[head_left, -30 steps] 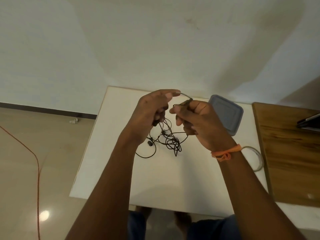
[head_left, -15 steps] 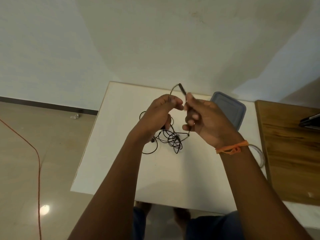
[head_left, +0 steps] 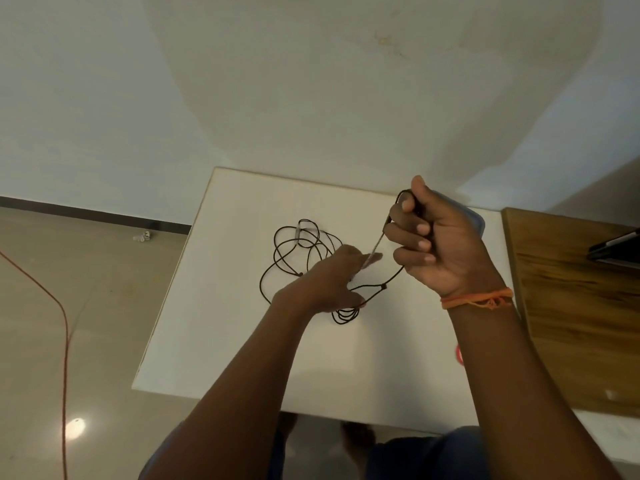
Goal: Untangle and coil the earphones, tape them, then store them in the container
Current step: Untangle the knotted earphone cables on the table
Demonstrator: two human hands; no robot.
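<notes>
The black earphones (head_left: 294, 251) lie in loose loops on the white table (head_left: 221, 306), with a small tight coil near my left wrist. My right hand (head_left: 440, 244) is raised and closed on the plug end, and the silver jack points down-left out of the fist. From that fist the cable runs down past a small slider into my left hand (head_left: 329, 282). My left hand sits low over the tangle, fingers stretched toward the jack tip, with strands caught at its thumb. The grey-blue container (head_left: 475, 216) is mostly hidden behind my right hand.
A wooden surface (head_left: 581, 306) adjoins the table on the right, with a dark flat device (head_left: 616, 249) on it. A small red-edged thing (head_left: 460, 355) peeks out beside my right forearm. An orange cord (head_left: 64, 341) runs across the floor at left.
My hands have moved apart. The right hand rose to the right with the plug end, the left dropped onto the table, and the cable loops have spread out wider.
</notes>
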